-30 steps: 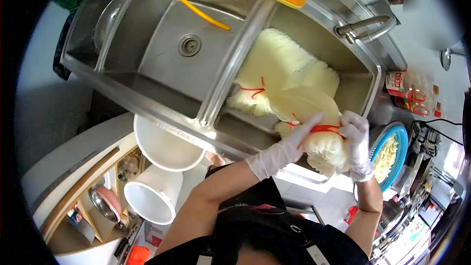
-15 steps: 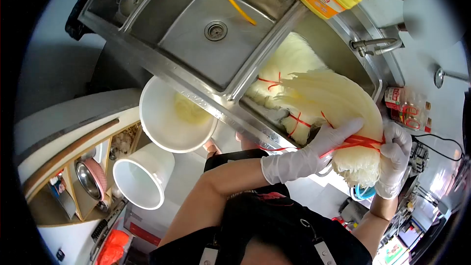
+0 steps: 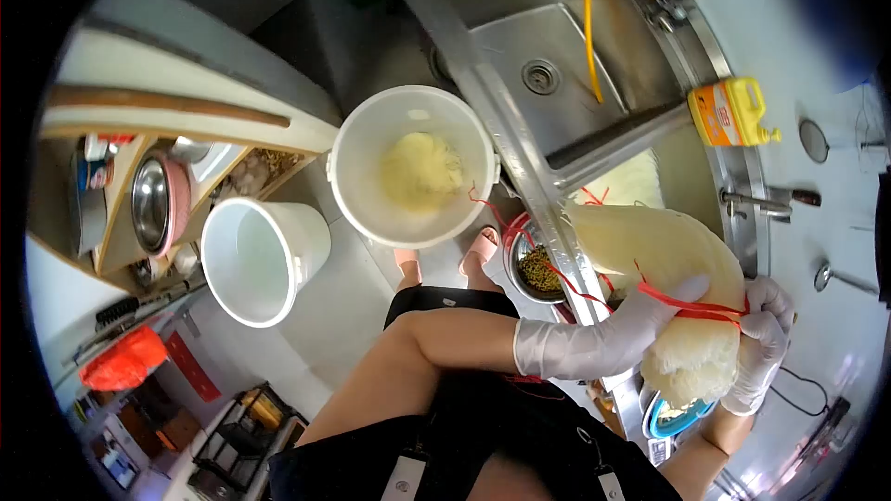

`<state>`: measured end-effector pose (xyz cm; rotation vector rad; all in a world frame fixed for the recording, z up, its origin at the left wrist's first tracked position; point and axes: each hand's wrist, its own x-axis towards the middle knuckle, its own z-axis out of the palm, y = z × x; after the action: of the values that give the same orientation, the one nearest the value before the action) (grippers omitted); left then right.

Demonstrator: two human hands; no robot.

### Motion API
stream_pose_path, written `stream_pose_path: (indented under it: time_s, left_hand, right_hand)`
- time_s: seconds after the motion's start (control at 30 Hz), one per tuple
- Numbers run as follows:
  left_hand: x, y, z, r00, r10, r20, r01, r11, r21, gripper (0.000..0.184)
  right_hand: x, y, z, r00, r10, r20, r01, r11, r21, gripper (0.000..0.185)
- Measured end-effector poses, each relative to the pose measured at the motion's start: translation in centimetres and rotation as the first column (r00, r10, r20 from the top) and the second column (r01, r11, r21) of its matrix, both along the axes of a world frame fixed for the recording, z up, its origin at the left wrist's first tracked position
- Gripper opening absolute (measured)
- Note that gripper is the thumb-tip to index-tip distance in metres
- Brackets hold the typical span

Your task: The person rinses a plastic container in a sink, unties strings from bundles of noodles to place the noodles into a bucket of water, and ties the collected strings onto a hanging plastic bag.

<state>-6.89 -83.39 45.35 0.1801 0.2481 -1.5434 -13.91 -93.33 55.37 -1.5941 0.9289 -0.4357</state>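
Observation:
A thick bundle of pale, wet noodles (image 3: 687, 241) arches over the sink's near edge, its blunt end hanging down. Red string (image 3: 696, 306) is wrapped round it near that end. My left hand (image 3: 645, 320), in a thin white glove, grips the bundle from the left, against the string. On the other side my gloved right hand (image 3: 763, 339) has its fingers curled at the bundle's edge where the string passes; whether they pinch the string is partly hidden. Another tied noodle bundle (image 3: 636, 181) lies in the sink behind. A loose red strand trails to the left.
A white bucket (image 3: 345, 167) with pale noodles inside stands left of the sink counter (image 3: 520, 148). Another white bucket (image 3: 215, 264) is on the floor. A yellow jug (image 3: 742, 111) stands on the sink divider near the faucet (image 3: 756, 204). A metal bowl (image 3: 512, 269) sits below the counter.
The view has swung left, showing more floor and the buckets. Both hands remain at the tied bundle, whose hanging end now looks rounder and lower.

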Motion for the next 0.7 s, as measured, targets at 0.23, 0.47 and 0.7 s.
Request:
stream_pose_path:
  time_s: [0.23,0.47,0.7]
  left_hand:
    - [5.1,10.7,5.3,0.95,0.302,0.074,-0.298,0.952,-0.065,0.04]
    - [11.2,15.8,3.5,0.842,0.466,0.271,-0.495,0.868,0.043,0.038]
    - [16.3,15.7,-16.7,0.72,0.606,0.339,-0.687,0.693,0.22,0.039]
  right_hand:
    - [7.3,9.6,5.1,0.938,0.293,0.183,-0.311,0.947,0.077,0.02]
    - [14.8,12.9,1.9,0.872,0.475,0.12,-0.44,0.868,-0.23,0.02]
    - [24.3,11.8,-15.3,0.516,0.846,-0.135,-0.845,0.476,-0.244,0.022]
